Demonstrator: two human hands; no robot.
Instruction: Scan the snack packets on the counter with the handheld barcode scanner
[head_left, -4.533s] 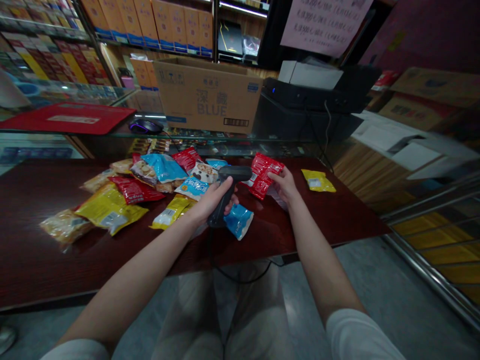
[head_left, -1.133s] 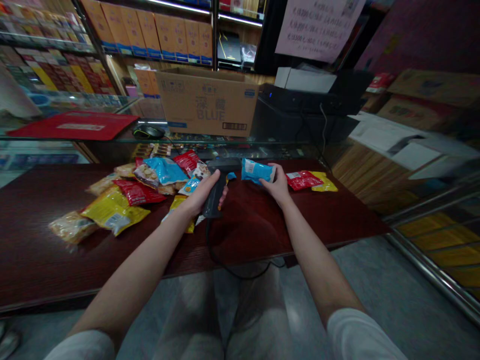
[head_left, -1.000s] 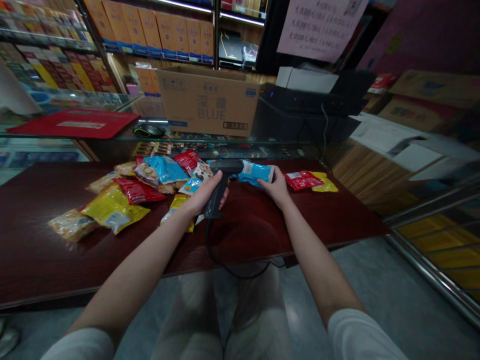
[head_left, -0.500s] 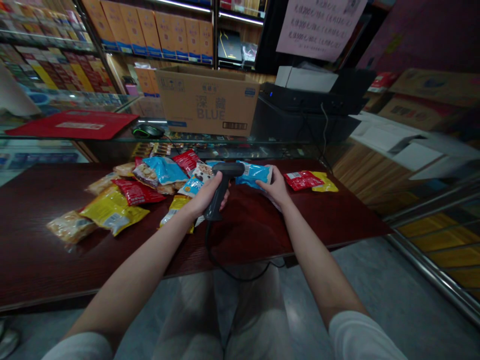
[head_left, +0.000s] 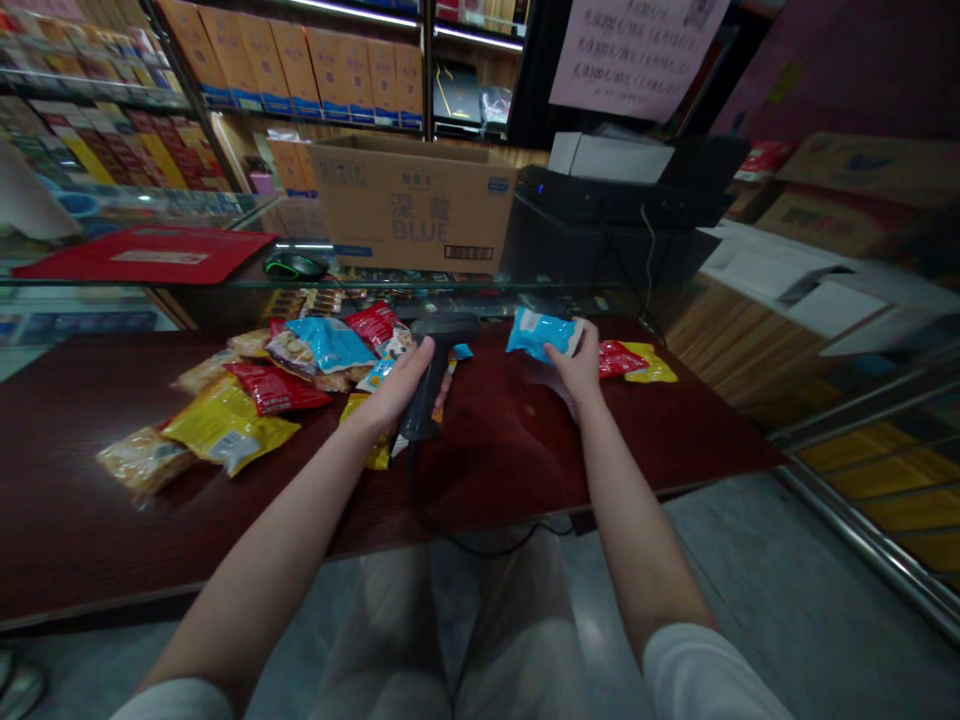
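Note:
My left hand (head_left: 392,392) is wrapped round the grip of a black barcode scanner (head_left: 435,372), whose head points right over the dark red table (head_left: 495,450). My right hand (head_left: 579,362) grips a blue snack packet (head_left: 538,333) and holds it up to the right of the scanner head. A red packet (head_left: 619,359) and a yellow packet (head_left: 652,364) lie just right of that hand. A heap of snack packets (head_left: 255,385) in yellow, red and blue lies left of the scanner.
A glass counter (head_left: 225,285) runs behind the table with a computer mouse (head_left: 291,266), a red mat (head_left: 142,253) and a cardboard box (head_left: 416,205) on it. A black printer (head_left: 600,195) stands to the right. The scanner cable (head_left: 480,545) hangs below the table edge.
My right hand has carried the blue packet to the right, away from the scanner head and towards the red and yellow packets. The scanner has dipped slightly in my left hand.

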